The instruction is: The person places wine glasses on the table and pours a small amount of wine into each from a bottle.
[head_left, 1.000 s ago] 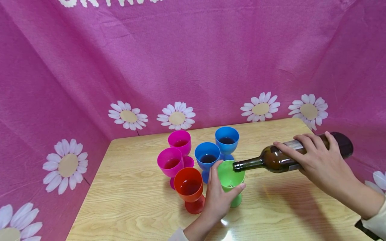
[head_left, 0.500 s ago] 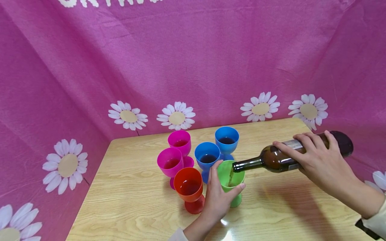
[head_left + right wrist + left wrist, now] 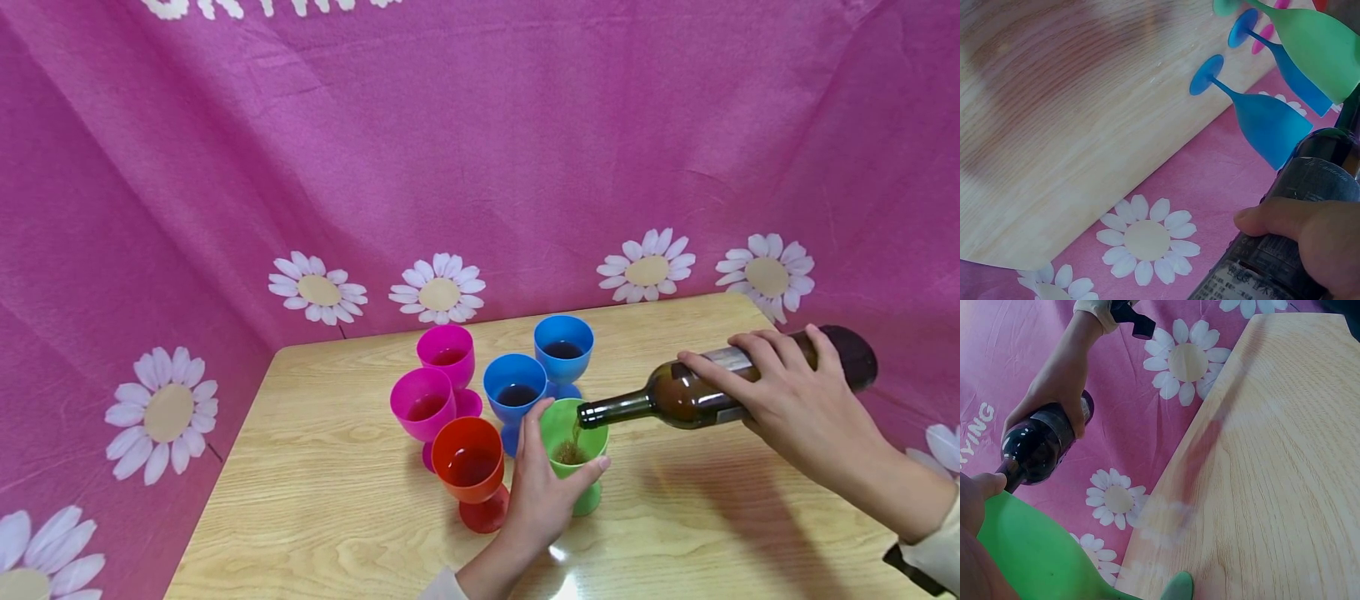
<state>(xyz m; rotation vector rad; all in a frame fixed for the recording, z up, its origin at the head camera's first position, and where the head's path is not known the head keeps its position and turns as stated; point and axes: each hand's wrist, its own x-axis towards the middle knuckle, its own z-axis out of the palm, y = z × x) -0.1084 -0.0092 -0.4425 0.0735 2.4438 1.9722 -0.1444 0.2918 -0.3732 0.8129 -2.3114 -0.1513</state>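
My right hand (image 3: 806,408) grips a dark glass wine bottle (image 3: 693,396) round its body, tilted so its neck points left and its mouth is over a green goblet (image 3: 551,429). A thin brown stream falls from the mouth, and frothy brown liquid (image 3: 570,452) lies in the bottom of the goblet. My left hand (image 3: 542,500) holds the green goblet's bowl between thumb and fingers, the goblet standing upright on the table. In the left wrist view the green bowl (image 3: 1041,550) fills the lower left, with the bottle (image 3: 1038,444) beyond it.
Beside the left hand stands a red goblet (image 3: 468,487) with dark liquid. Two pink goblets (image 3: 423,421) and two blue goblets (image 3: 516,412), each holding some liquid, stand behind on the wooden table (image 3: 315,492). A pink cloth with daisies (image 3: 525,167) hangs round the table.
A stream has begun to run from the bottle's mouth, and brown liquid has gathered in the green goblet. Both hands and the bottle have stayed nearly still.
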